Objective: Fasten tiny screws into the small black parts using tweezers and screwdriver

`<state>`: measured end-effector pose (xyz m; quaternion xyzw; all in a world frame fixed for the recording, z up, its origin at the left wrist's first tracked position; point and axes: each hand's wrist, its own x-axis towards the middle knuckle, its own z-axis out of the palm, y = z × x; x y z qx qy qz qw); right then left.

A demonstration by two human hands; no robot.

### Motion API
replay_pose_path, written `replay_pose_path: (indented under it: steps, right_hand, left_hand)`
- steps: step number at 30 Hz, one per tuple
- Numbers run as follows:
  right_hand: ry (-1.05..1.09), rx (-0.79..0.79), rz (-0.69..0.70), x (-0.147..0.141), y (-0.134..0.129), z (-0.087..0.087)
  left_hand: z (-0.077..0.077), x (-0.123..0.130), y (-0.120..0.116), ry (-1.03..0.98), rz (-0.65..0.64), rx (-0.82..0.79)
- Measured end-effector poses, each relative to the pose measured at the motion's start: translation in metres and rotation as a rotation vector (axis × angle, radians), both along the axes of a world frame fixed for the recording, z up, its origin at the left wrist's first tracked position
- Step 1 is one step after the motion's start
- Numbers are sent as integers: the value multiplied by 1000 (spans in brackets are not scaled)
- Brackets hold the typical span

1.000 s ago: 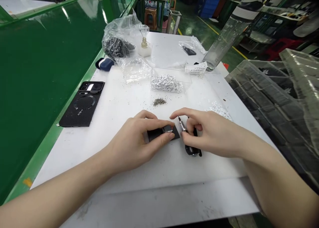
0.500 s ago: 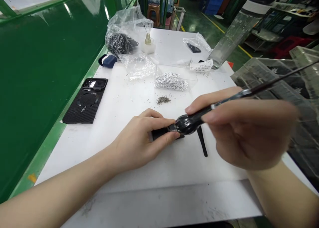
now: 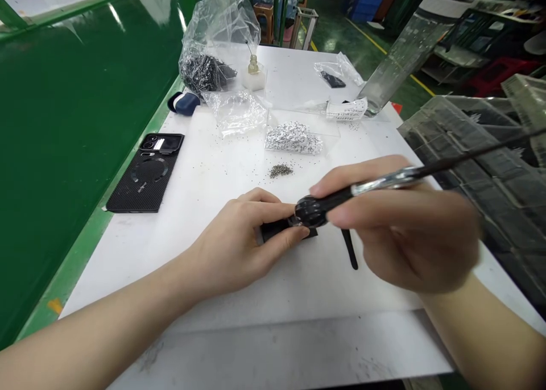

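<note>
Now the left hand (image 3: 239, 245) pinches a black piece (image 3: 277, 229); the right hand (image 3: 403, 231) grips a dark tool (image 3: 311, 211) just above it.

Black phone case (image 3: 145, 177) on white workbench (image 3: 128, 265)

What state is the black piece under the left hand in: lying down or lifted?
The small black piece lies flat on the white table, under the left hand.
</note>
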<state>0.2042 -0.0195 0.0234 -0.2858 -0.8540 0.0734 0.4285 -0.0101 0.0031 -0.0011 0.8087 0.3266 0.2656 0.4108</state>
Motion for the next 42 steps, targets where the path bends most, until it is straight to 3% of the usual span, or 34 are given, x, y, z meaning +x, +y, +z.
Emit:
replay_pose_path:
  steps: [5, 8, 12, 19, 28, 32, 39, 42]
  right_hand:
    - [7, -53, 2, 0, -4, 1]
    - [78, -82, -68, 2, -4, 2]
    - [-34, -48, -7, 2, -2, -1]
    - [-64, -50, -63, 6, -1, -4]
    - [127, -110, -66, 8, -1, -5]
    - [219, -354, -112, 15, 4, -6]
    - [-187, -796, -78, 39, 13, 3]
    - [-279, -869, -7, 37, 16, 0]
  left_hand:
    - [1, 1, 0, -23, -9, -2]
    - [0, 2, 1, -18, 10, -6]
    - [-1, 1, 1, -32, -22, -3]
    - [0, 1, 1, -29, -11, -28]
    - [0, 0, 0, -19, 8, -23]
    - [2, 1, -3, -91, 84, -36]
    - [4, 2, -6, -166, 157, -11]
    - [4, 2, -5, -204, 175, 24]
